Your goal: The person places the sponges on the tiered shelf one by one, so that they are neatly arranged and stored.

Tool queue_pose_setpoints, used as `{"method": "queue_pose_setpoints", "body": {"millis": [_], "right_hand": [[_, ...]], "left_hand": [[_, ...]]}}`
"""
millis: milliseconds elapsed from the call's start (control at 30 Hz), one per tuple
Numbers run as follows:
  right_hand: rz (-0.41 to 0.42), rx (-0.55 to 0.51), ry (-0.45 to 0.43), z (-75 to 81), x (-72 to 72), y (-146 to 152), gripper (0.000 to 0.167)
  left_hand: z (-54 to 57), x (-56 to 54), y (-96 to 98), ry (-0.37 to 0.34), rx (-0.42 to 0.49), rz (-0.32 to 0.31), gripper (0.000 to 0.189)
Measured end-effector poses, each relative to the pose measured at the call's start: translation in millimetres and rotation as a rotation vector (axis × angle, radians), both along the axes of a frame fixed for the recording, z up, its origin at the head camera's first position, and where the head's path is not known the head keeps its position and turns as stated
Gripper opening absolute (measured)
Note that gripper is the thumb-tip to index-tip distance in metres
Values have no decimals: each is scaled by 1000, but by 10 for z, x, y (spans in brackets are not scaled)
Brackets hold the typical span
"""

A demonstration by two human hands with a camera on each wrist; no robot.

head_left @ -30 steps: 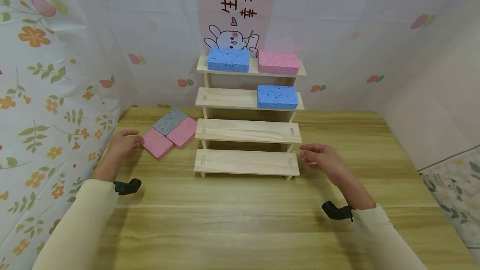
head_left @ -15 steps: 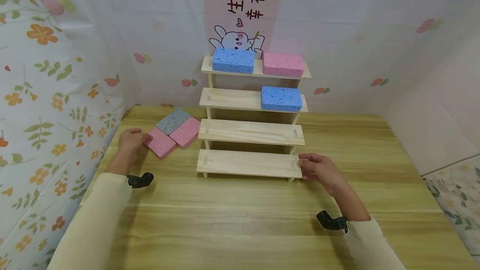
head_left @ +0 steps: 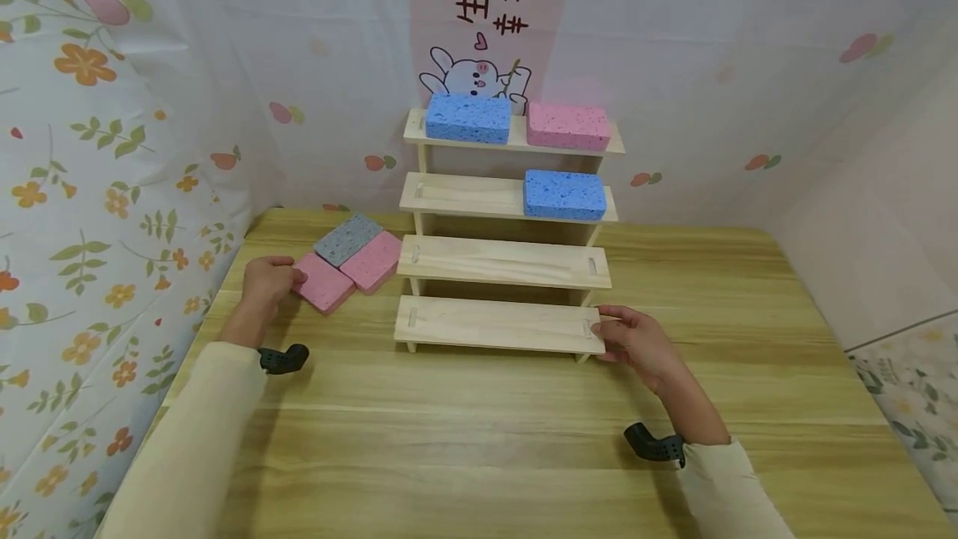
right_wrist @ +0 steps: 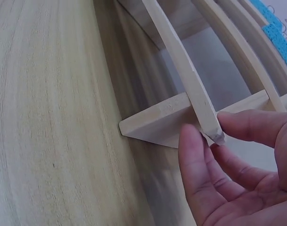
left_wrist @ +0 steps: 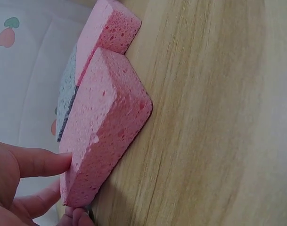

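At the left, my left hand pinches the near-left pink sponge, which lies flat on the table. In the left wrist view the thumb rests on the sponge's top, while other fingers meet its end, partly hidden. A grey sponge and a second pink sponge lie against it. My right hand grips the right end of the lowest step of a wooden four-tier rack. The right wrist view shows the thumb on the board's upper side and fingers beneath.
On the rack's top tier sit a blue sponge and a pink sponge. Another blue sponge lies at the right of the tier below. The wooden table meets patterned cloth walls behind and at the left.
My left hand has moved right onto the pink sponge. My right hand has come down and inward to the lowest step's end and taken hold of it. The head view has shifted slightly.
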State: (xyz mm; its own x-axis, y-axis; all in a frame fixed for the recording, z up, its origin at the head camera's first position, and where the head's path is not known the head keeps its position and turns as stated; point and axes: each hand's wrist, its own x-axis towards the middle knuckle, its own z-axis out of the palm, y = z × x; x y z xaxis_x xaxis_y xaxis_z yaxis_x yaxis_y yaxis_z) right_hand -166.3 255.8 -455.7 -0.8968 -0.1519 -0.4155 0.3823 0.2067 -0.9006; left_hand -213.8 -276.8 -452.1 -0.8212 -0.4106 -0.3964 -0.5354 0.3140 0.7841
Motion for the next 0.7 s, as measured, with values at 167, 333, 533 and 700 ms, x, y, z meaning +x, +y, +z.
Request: {"method": "queue_pose_setpoints", "body": {"millis": [167, 333, 533, 700], "right_hand": [[-6, -20, 7, -12, 3, 5, 56], [-7, -30, 17, -28, 13, 21, 56], [-11, -45, 17, -35, 27, 18, 55], [-12, -47, 24, -38, 27, 19, 55]], "left_hand": [[33, 11, 17, -32, -10, -12, 54], [57, 21, 22, -45, -20, -24, 52], [54, 59, -27, -36, -38, -47, 52], [38, 65, -58, -21, -43, -20, 52]]}}
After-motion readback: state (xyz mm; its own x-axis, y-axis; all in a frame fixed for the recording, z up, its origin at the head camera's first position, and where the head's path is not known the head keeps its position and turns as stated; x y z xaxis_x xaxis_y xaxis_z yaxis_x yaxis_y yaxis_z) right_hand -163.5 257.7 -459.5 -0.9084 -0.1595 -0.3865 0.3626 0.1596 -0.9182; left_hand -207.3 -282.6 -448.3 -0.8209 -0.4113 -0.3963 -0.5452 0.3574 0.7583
